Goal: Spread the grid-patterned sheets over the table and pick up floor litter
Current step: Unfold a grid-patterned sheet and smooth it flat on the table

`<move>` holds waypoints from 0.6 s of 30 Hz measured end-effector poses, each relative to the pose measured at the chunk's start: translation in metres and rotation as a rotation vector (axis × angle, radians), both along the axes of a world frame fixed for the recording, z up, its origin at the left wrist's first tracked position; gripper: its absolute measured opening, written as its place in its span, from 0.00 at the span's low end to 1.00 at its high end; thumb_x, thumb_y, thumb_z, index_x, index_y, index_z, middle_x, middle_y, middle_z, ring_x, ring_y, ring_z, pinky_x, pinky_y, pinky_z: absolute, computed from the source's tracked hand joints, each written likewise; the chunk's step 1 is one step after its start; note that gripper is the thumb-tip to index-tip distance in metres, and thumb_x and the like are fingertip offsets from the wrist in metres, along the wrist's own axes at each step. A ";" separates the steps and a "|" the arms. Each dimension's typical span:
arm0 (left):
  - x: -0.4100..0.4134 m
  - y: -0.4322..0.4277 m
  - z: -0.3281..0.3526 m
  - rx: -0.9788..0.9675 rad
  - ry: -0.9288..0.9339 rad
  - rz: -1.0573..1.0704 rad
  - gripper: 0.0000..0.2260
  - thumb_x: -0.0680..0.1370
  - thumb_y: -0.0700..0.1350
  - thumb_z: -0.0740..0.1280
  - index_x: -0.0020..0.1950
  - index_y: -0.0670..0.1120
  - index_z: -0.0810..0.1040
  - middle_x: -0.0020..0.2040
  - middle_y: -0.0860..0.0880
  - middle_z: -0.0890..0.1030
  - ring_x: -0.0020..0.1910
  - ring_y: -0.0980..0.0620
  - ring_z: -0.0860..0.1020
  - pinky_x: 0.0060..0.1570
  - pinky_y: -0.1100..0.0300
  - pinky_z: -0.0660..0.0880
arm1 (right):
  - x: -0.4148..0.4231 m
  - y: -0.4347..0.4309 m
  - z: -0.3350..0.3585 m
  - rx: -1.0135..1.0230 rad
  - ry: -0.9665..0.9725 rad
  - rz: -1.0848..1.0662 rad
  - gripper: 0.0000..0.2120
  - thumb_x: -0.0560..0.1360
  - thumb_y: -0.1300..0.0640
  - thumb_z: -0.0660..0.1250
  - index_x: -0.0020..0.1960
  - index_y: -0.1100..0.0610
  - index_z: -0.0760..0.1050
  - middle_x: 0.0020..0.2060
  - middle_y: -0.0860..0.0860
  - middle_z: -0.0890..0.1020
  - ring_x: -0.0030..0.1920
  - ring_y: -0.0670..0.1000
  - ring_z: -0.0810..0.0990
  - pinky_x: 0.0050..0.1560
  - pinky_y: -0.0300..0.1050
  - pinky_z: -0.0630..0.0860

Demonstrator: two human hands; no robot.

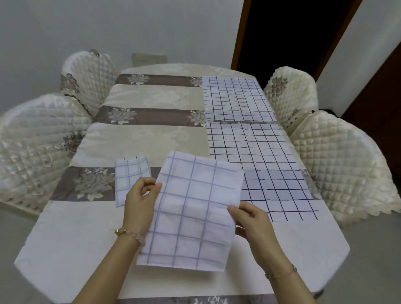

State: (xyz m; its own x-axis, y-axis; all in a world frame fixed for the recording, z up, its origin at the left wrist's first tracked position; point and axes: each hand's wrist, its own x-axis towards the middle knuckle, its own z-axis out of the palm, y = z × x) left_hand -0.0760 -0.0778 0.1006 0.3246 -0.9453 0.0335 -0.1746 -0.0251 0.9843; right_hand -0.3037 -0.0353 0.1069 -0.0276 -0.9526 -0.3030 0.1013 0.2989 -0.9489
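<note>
I hold a folded white sheet with blue grid lines (190, 213) above the near half of the table (69, 249). My left hand (139, 202) pinches its left edge and my right hand (249, 219) grips its right edge. A smaller folded grid sheet (129, 177) lies on the table just left of my left hand. Two opened grid sheets lie flat on the table's right side: one near (264, 168) and one far (234, 99). No floor litter is in view.
The table wears a beige and brown floral cloth (148, 134). Quilted cream chair backs stand at the left (29, 144), far left (88, 77), right (348, 167) and far right (291, 89). A dark doorway (291, 32) opens behind the table.
</note>
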 end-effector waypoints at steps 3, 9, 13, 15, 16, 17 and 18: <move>-0.003 0.002 -0.022 0.164 -0.196 -0.030 0.11 0.77 0.43 0.65 0.59 0.45 0.71 0.51 0.50 0.75 0.51 0.50 0.75 0.47 0.61 0.73 | 0.003 -0.002 -0.024 0.141 0.046 -0.042 0.06 0.75 0.60 0.67 0.42 0.62 0.77 0.36 0.56 0.78 0.34 0.50 0.75 0.34 0.38 0.75; -0.047 0.045 -0.053 0.202 -0.399 -0.422 0.18 0.76 0.49 0.67 0.64 0.47 0.71 0.59 0.54 0.73 0.59 0.56 0.72 0.57 0.65 0.68 | 0.015 0.011 -0.048 0.231 0.039 -0.034 0.05 0.77 0.55 0.64 0.44 0.56 0.72 0.34 0.56 0.68 0.32 0.51 0.65 0.30 0.39 0.62; -0.069 0.061 -0.063 0.257 -0.320 -0.475 0.33 0.66 0.65 0.63 0.66 0.49 0.69 0.61 0.57 0.70 0.62 0.59 0.70 0.55 0.73 0.64 | 0.022 0.019 -0.045 0.306 -0.148 0.030 0.19 0.81 0.49 0.54 0.46 0.56 0.81 0.36 0.47 0.85 0.31 0.43 0.80 0.33 0.38 0.73; -0.072 0.063 -0.064 0.245 -0.365 -0.464 0.34 0.66 0.66 0.62 0.67 0.51 0.67 0.64 0.57 0.69 0.61 0.60 0.69 0.57 0.70 0.66 | 0.021 0.020 -0.046 0.320 -0.249 0.037 0.21 0.81 0.47 0.53 0.52 0.57 0.81 0.45 0.50 0.86 0.40 0.47 0.84 0.40 0.44 0.78; -0.074 0.063 -0.065 0.230 -0.412 -0.458 0.31 0.68 0.63 0.63 0.68 0.51 0.66 0.65 0.57 0.69 0.62 0.60 0.69 0.59 0.66 0.68 | 0.021 0.020 -0.046 0.325 -0.276 0.036 0.22 0.81 0.46 0.52 0.54 0.57 0.81 0.48 0.51 0.86 0.43 0.49 0.85 0.42 0.46 0.79; -0.075 0.063 -0.065 0.219 -0.456 -0.455 0.30 0.70 0.61 0.64 0.69 0.51 0.66 0.66 0.58 0.69 0.64 0.59 0.69 0.61 0.63 0.68 | 0.021 0.020 -0.046 0.332 -0.291 0.027 0.22 0.81 0.45 0.53 0.55 0.57 0.81 0.50 0.52 0.85 0.46 0.51 0.85 0.43 0.46 0.80; -0.075 0.063 -0.064 0.211 -0.486 -0.452 0.29 0.71 0.60 0.63 0.69 0.51 0.66 0.66 0.58 0.70 0.65 0.59 0.68 0.62 0.62 0.68 | 0.022 0.020 -0.046 0.345 -0.297 0.015 0.22 0.80 0.44 0.53 0.56 0.57 0.80 0.52 0.52 0.85 0.48 0.52 0.85 0.43 0.46 0.80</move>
